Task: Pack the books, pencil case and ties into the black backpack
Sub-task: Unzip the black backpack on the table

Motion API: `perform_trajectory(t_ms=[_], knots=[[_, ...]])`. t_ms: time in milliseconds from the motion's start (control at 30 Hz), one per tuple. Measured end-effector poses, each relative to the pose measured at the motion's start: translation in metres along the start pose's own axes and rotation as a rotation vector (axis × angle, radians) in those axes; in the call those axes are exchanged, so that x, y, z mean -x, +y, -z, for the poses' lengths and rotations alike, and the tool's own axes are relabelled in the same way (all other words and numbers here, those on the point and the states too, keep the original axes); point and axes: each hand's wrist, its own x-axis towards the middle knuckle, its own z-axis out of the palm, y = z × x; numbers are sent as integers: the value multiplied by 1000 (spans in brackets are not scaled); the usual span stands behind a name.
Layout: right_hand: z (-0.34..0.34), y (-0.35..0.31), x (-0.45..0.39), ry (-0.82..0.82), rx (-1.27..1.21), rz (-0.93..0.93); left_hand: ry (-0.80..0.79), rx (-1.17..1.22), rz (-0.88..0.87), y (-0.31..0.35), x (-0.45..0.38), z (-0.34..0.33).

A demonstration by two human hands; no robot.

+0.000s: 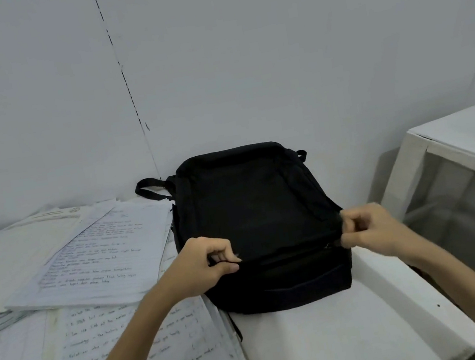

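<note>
Two hands pinching the black backpack [255, 226] along its near zip line.

Nearest to us, left of the backpack, we see handwritten lined papers [137, 342]; we can tell numbered lines, but the words are too blurred to read. At the backpack's near edge, our left hand [204, 266] pinches the fabric by the zip with curled fingers, and our right hand [367, 229] pinches its near right corner. The one backpack lies flat on a white surface [346, 339], no brand visible. Farther left of it lies another handwritten sheet [96, 256] on a stack. Right of the backpack stands a white cabinet [458, 162]; behind it, a wall.
</note>
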Motion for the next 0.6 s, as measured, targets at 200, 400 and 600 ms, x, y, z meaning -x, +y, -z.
perform_trajectory(t_ms=[200, 400, 600], knots=[[12, 8, 5, -214, 136, -12, -397, -210, 187, 34, -28, 6], [13, 7, 4, -84, 140, -39, -248, -104, 35, 68, -80, -66], [20, 13, 7, 81, 218, -47, -137, -16, -56, 61, -85, -82]])
